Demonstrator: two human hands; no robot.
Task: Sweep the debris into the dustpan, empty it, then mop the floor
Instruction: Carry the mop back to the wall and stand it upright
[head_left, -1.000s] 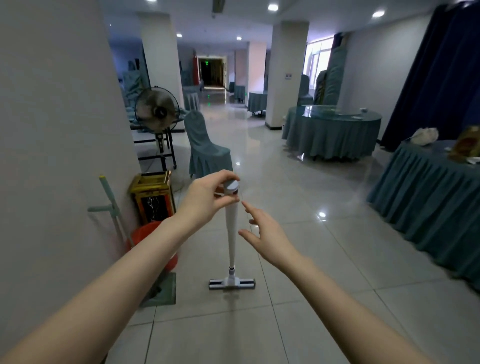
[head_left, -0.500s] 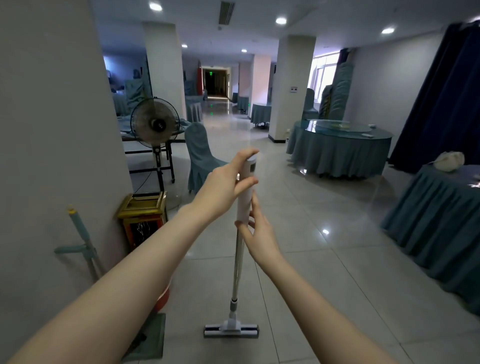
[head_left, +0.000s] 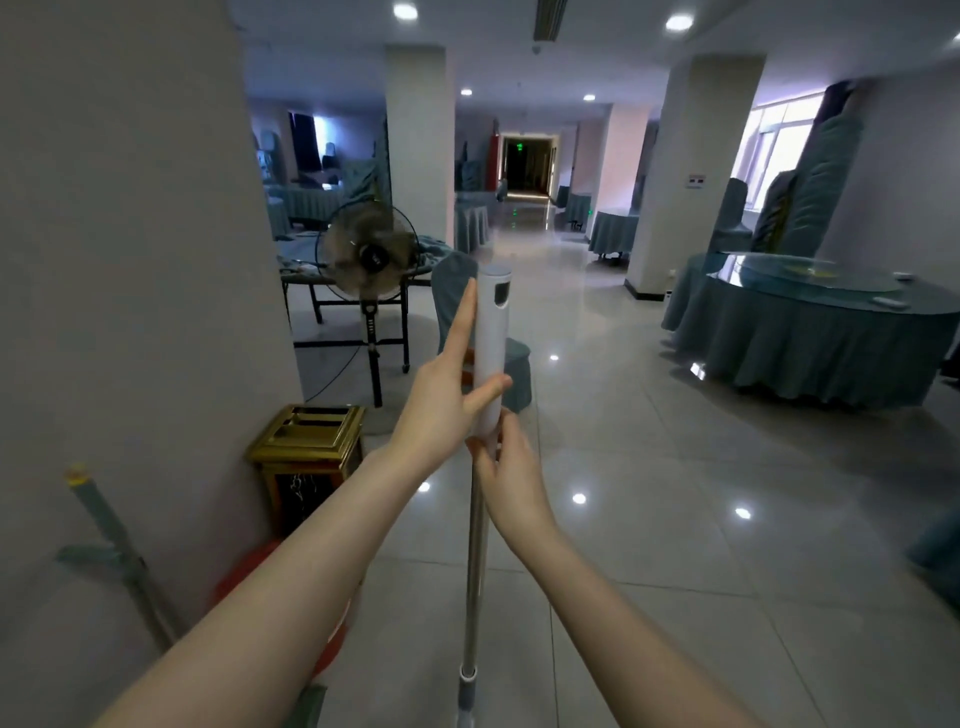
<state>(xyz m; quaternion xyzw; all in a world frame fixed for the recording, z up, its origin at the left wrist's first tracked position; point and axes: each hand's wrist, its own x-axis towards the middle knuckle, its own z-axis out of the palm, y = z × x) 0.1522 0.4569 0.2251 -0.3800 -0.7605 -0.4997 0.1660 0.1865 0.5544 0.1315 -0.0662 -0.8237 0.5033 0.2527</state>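
A mop stands upright in front of me, with a white handle grip (head_left: 492, 332) on top of a metal pole (head_left: 475, 571). Its head is below the frame's bottom edge. My left hand (head_left: 447, 395) holds the white grip from the left, thumb across its front and index finger straight up along its side. My right hand (head_left: 506, 467) grips the pole just under the white grip. A green long-handled dustpan (head_left: 106, 535) leans on the wall at the left, blurred.
A red bucket (head_left: 249, 571) and a gold bin (head_left: 306, 447) stand by the left wall. Behind them are a standing fan (head_left: 370, 257) and a covered chair (head_left: 517, 369). A round skirted table (head_left: 810, 332) is at the right. Glossy tiled floor runs ahead.
My right hand has come in and taken the pole below the grip. My left hand has slid from the handle's tip down its side. The view has tilted up, losing the mop head.
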